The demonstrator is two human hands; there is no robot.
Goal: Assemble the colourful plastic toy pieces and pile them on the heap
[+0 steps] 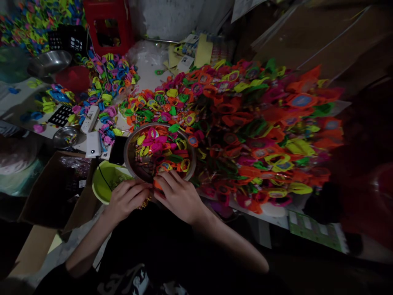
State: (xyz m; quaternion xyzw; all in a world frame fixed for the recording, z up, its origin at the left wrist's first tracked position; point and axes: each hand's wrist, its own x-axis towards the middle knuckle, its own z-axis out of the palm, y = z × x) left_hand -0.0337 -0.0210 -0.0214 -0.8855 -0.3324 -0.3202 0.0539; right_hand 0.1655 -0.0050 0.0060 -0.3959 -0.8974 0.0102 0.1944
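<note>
Both hands meet at the near rim of a metal bowl [126, 157] holding colourful toy watches [156, 141]. My left hand [129, 198] has its fingers bent together, with small yellow beaded pieces [145, 203] just below the fingertips. An orange piece [157, 185] is pinched in my right hand [178, 194], close to the left fingertips. What the left fingers hold is too small and dark to make out. To the left of the bowl, a lime-green basin [102, 180] sits lower, beside my left hand.
A large heap of toy watches [260, 135] covers the table's right side. Far left stand a small metal bowl [65, 137], a white device [93, 144], a cardboard box [46, 192] and more coloured pieces [113, 73]. Behind is a red stool [107, 24].
</note>
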